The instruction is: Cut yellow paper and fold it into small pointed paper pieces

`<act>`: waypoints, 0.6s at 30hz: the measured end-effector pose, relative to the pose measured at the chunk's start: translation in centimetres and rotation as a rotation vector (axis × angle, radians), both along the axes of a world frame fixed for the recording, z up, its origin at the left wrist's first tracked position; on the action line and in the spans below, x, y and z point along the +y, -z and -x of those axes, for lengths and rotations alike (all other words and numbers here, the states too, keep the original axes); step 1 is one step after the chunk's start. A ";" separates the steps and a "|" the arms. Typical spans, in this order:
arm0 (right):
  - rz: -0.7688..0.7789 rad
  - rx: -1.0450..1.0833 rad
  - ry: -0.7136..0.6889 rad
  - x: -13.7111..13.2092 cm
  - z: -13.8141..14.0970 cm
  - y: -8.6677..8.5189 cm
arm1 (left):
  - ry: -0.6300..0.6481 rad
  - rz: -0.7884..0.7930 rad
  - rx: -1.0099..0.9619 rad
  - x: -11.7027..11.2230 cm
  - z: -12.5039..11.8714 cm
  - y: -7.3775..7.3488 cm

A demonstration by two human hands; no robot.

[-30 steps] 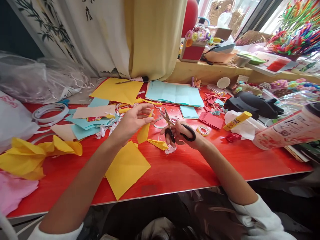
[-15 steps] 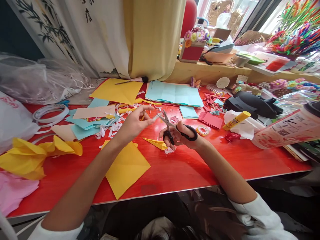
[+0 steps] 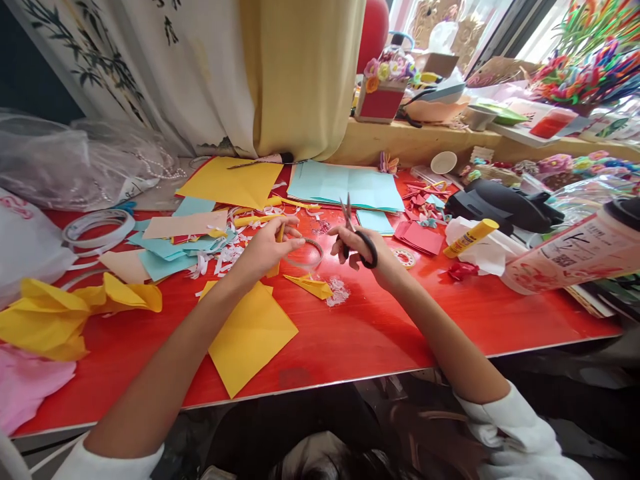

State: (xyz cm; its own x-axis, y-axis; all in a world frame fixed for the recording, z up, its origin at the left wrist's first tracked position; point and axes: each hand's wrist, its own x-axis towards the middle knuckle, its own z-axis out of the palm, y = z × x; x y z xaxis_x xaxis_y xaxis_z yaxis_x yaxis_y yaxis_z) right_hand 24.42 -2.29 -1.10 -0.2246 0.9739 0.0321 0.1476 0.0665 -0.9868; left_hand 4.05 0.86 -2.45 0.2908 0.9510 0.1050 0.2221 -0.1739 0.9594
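Note:
My left hand [image 3: 273, 248] is closed over the middle of the table, pinching a small folded piece of yellow paper [image 3: 281, 233]. Just beyond its fingertips is a thin pale ring [image 3: 321, 252], like a nearly used tape roll; whether the fingers touch it I cannot tell. My right hand [image 3: 361, 250] grips black-handled scissors [image 3: 347, 212], blades pointing up and away, nearly closed. Below and between the hands lie a pointed folded yellow paper [image 3: 310, 285] and a small heap of white scraps [image 3: 339, 292]. Square yellow sheets [image 3: 254, 340] lie nearer me.
Blue sheets [image 3: 347, 185] and a large yellow sheet [image 3: 230, 181] lie at the back. Paper scraps and white tape rolls [image 3: 97, 230] are on the left. Red paper squares [image 3: 419, 237], a glue stick [image 3: 471, 238] and a tall cup [image 3: 575, 250] stand or lie on the right.
The scissors have moved away from my left fingertips, up and slightly right, and their blades have come closer together. The pale ring now shows clearly between my hands.

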 end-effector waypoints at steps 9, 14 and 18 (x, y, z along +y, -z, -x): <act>0.007 0.086 0.020 -0.4 0.4 -0.6 | -0.022 0.113 -0.429 -0.8 0.1 -1.5; 0.055 0.213 -0.130 -1.1 2.1 0.5 | -0.048 0.060 -0.540 -1.6 -1.0 -1.3; 0.048 0.267 -0.066 -1.0 2.6 1.3 | 0.015 0.053 -0.478 -1.6 -1.5 -0.7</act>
